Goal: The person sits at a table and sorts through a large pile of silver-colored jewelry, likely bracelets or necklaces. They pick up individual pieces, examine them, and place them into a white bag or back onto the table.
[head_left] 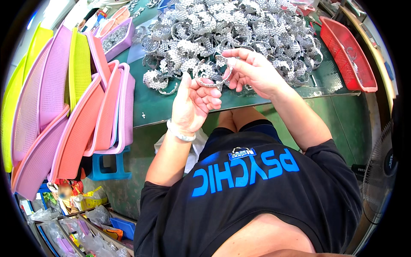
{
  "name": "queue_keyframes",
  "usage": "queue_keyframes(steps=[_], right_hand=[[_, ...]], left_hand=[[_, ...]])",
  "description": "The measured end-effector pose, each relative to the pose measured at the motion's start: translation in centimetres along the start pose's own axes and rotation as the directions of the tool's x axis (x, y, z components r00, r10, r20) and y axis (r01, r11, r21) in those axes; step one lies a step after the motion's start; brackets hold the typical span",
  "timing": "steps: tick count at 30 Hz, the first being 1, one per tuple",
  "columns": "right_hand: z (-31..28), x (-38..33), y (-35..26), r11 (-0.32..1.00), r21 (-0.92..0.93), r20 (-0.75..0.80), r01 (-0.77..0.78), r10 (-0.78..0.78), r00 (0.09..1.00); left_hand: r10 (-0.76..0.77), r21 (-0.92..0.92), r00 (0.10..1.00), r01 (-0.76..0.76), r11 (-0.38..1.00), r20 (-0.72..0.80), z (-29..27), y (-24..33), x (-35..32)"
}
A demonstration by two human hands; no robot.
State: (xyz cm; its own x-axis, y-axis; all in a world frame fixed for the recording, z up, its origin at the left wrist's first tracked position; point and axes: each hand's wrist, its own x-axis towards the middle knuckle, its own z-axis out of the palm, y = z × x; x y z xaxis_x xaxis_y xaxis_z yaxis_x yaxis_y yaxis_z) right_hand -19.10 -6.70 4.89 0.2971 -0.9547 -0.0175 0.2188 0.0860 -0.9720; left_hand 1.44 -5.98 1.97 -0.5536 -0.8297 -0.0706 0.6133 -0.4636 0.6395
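Green tabletop (pixel 171 107) carries one big heap of silver bangles (pixel 231 34), too many to count, with one red basket (pixel 349 53) at its right. Both hands hold one silver bangle (pixel 212 79) above the near edge: left hand (pixel 195 103) thumb up, fingers curled on it; right hand (pixel 250 70) fingertips pinching its rim.

I'm in a small assembly workshop: green worktable (pixel 239 100) heaped with silver rhinestone bangles (pixel 222 30), pink and yellow plastic trays (pixel 64 111) stacked at its left edge, red basket (pixel 349 53) at its right edge.
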Motion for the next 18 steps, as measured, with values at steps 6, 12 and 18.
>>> queue_keyframes(steps=[6, 12, 18], right_hand=[[0.0, -0.3, -0.1, 0.999, 0.004, 0.014, 0.032, -0.032, 0.999], [-0.1, -0.5, -0.2, 0.991, -0.056, 0.056, 0.118, -0.114, 0.992], [0.0, -0.7, 0.4, 0.978, -0.062, 0.068, 0.198, -0.193, 0.979]], left_hand=[[0.016, 0.039, 1.0, -0.015, 0.999, -0.023, 0.3, -0.3, -0.3], [0.077, 0.18, 0.996, -0.069, 0.981, -0.036, 0.4, -1.0, -0.5], [0.296, 0.402, 0.955, -0.274, 0.874, 0.009, 0.3, -2.7, -0.3]])
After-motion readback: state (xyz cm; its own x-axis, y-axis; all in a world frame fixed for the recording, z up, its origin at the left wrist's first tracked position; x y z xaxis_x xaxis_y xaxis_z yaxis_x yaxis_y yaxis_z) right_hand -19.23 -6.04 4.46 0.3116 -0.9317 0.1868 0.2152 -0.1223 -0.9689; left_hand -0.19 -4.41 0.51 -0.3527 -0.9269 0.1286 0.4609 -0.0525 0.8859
